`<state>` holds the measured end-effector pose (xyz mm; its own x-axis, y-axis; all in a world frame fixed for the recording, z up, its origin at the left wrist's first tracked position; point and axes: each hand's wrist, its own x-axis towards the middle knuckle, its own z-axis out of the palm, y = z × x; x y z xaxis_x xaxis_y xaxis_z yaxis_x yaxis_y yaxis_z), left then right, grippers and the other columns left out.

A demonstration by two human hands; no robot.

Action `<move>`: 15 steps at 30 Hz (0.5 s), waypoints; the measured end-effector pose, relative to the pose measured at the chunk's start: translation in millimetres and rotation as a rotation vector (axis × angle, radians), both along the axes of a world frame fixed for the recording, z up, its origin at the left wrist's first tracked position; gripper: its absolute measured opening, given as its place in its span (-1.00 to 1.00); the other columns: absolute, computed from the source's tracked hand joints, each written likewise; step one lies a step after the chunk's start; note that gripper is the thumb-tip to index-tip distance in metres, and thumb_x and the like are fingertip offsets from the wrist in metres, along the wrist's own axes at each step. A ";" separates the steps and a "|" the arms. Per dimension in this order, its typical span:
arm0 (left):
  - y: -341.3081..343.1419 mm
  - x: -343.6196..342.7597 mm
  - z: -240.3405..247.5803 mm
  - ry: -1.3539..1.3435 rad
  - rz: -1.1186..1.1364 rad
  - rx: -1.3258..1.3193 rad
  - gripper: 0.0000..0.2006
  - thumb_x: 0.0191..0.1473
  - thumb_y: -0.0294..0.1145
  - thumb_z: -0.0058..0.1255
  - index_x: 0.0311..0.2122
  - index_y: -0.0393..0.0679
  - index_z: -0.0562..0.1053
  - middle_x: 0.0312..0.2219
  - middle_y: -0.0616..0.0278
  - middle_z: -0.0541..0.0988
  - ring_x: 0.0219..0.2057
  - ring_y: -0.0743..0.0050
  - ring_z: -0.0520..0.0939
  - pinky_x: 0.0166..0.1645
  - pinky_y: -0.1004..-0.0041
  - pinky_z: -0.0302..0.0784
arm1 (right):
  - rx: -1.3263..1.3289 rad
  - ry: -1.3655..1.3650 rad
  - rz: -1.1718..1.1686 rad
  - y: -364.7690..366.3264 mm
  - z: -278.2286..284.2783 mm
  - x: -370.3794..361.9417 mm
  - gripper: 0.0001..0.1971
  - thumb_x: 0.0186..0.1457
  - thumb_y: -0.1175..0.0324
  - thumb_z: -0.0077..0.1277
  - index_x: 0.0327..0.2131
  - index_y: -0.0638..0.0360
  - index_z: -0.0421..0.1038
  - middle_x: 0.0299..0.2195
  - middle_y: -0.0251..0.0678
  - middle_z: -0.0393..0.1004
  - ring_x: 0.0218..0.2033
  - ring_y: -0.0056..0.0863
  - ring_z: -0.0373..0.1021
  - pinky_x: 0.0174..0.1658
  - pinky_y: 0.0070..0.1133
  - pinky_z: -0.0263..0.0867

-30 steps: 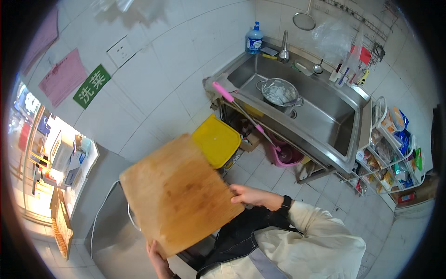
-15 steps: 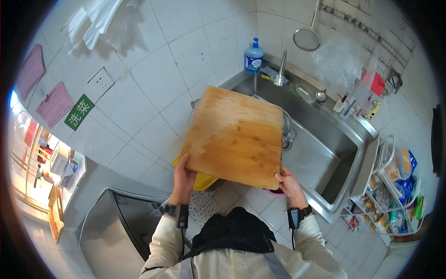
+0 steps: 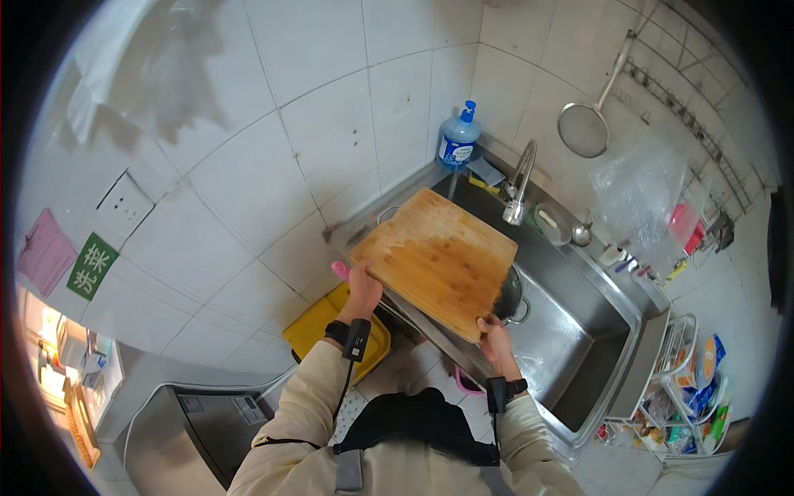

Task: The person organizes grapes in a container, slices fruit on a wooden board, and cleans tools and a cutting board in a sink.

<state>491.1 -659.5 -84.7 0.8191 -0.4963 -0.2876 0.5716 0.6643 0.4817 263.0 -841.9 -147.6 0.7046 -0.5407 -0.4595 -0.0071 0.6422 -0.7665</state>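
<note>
A wooden cutting board [image 3: 442, 260], darker on its near half, is held between my two hands over the left end of the steel sink [image 3: 571, 318]. My left hand [image 3: 364, 289] grips its near left corner. My right hand [image 3: 496, 343] grips the near right corner. Under the board's right edge a metal pot [image 3: 514, 298] with a loop handle partly shows; the board hides the rest. A pink object [image 3: 340, 270] sticks out beside my left hand. Beyond the board stands the chrome faucet [image 3: 517, 194].
A blue pump bottle [image 3: 459, 136] stands in the sink's back corner. The yellow bin [image 3: 331, 326] is below my left forearm. At the right is a wire rack [image 3: 682, 388] full of packages. A strainer [image 3: 584, 130] hangs on the wall.
The cutting board has moved forward and away from me, lower over the sink's left end. Both hands went with it, still gripping. More of the yellow bin shows.
</note>
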 end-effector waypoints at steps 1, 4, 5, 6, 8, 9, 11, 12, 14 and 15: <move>-5.8 6.2 -2.2 0.009 0.004 0.002 -0.70 0.02 -0.48 -0.34 -0.11 -0.34 0.19 -0.10 0.09 0.28 -0.10 0.21 0.30 -0.07 0.32 0.24 | 0.002 0.009 0.004 -4.6 -2.9 8.9 -0.80 -0.05 0.50 -0.08 -0.27 0.19 0.28 -0.49 -0.48 0.31 -0.61 -0.65 0.22 -0.63 -0.71 0.13; -18.7 21.8 -7.4 0.045 -0.004 0.011 -0.74 0.03 -0.46 -0.33 -0.15 -0.33 0.21 -0.17 0.14 0.31 -0.16 0.22 0.32 -0.10 0.34 0.24 | 0.019 0.024 -0.009 -16.5 -13.3 33.2 -0.80 -0.06 0.52 -0.08 -0.28 0.17 0.26 -0.49 -0.48 0.30 -0.60 -0.66 0.21 -0.64 -0.70 0.12; -20.5 26.4 -8.9 0.013 -0.013 0.025 -0.76 0.03 -0.45 -0.32 -0.18 -0.31 0.22 -0.20 0.17 0.31 -0.20 0.24 0.33 -0.11 0.35 0.24 | 0.046 0.002 0.003 -19.7 -17.3 39.4 -0.75 -0.06 0.56 -0.10 -0.23 0.20 0.24 -0.39 -0.42 0.30 -0.45 -0.56 0.25 -0.46 -0.61 0.19; -21.9 29.5 -11.9 -0.015 -0.022 0.038 -0.78 0.03 -0.44 -0.31 -0.20 -0.30 0.23 -0.24 0.19 0.32 -0.23 0.26 0.33 -0.12 0.35 0.25 | 0.072 -0.015 0.016 -22.6 -21.8 43.6 -0.71 -0.07 0.60 -0.12 -0.19 0.23 0.22 -0.29 -0.36 0.31 -0.30 -0.47 0.29 -0.27 -0.52 0.25; -19.8 40.6 -31.3 -0.057 -0.067 0.030 -0.81 0.04 -0.41 -0.29 -0.24 -0.26 0.25 -0.31 0.23 0.33 -0.29 0.30 0.34 -0.13 0.36 0.26 | 0.061 0.024 0.040 -19.3 -26.0 55.4 -0.70 -0.06 0.60 -0.12 -0.17 0.22 0.21 -0.29 -0.35 0.31 -0.30 -0.44 0.29 -0.29 -0.50 0.27; -21.2 45.6 -38.3 -0.115 -0.123 0.016 -0.83 0.05 -0.38 -0.27 -0.27 -0.23 0.27 -0.38 0.27 0.34 -0.35 0.34 0.35 -0.14 0.37 0.26 | 0.043 0.049 0.054 -18.0 -25.7 66.1 -0.68 -0.06 0.60 -0.12 -0.16 0.21 0.19 -0.29 -0.34 0.31 -0.29 -0.42 0.29 -0.32 -0.48 0.28; -20.3 28.4 -32.0 -0.057 -0.049 0.146 -0.82 0.06 -0.37 -0.26 -0.26 -0.22 0.29 -0.38 0.26 0.37 -0.35 0.37 0.38 -0.14 0.41 0.29 | 0.019 0.106 0.100 -7.1 -12.5 85.5 -0.70 -0.06 0.60 -0.11 -0.18 0.20 0.18 -0.30 -0.32 0.29 -0.31 -0.40 0.28 -0.38 -0.48 0.30; -16.2 14.5 -21.1 -0.004 0.002 0.274 -0.81 0.07 -0.36 -0.26 -0.25 -0.21 0.31 -0.38 0.26 0.40 -0.34 0.41 0.41 -0.13 0.44 0.31 | -0.007 0.093 0.047 -0.1 -8.0 95.4 -0.70 -0.05 0.59 -0.11 -0.18 0.20 0.18 -0.31 -0.31 0.30 -0.31 -0.41 0.29 -0.38 -0.51 0.30; 9.7 -12.8 12.5 -0.037 -0.096 0.293 -0.79 0.08 -0.35 -0.26 -0.22 -0.21 0.33 -0.36 0.25 0.43 -0.32 0.44 0.44 -0.11 0.47 0.32 | -0.049 0.102 0.047 6.2 -10.2 105.7 -0.68 -0.05 0.52 -0.07 -0.16 0.18 0.17 -0.30 -0.29 0.32 -0.27 -0.43 0.31 -0.33 -0.51 0.32; 27.2 -26.3 20.7 -0.082 -0.199 0.301 -0.77 0.08 -0.35 -0.26 -0.20 -0.22 0.34 -0.35 0.24 0.46 -0.30 0.47 0.47 -0.09 0.50 0.32 | -0.051 0.110 0.121 7.3 -11.5 107.3 -0.68 -0.05 0.52 -0.07 -0.16 0.18 0.17 -0.30 -0.29 0.32 -0.27 -0.43 0.31 -0.33 -0.51 0.32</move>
<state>464.8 -632.3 -64.0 0.7417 -0.5513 -0.3821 0.6265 0.3657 0.6883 370.3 -834.6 -159.0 0.7128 -0.4797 -0.5116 -0.1679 0.5915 -0.7886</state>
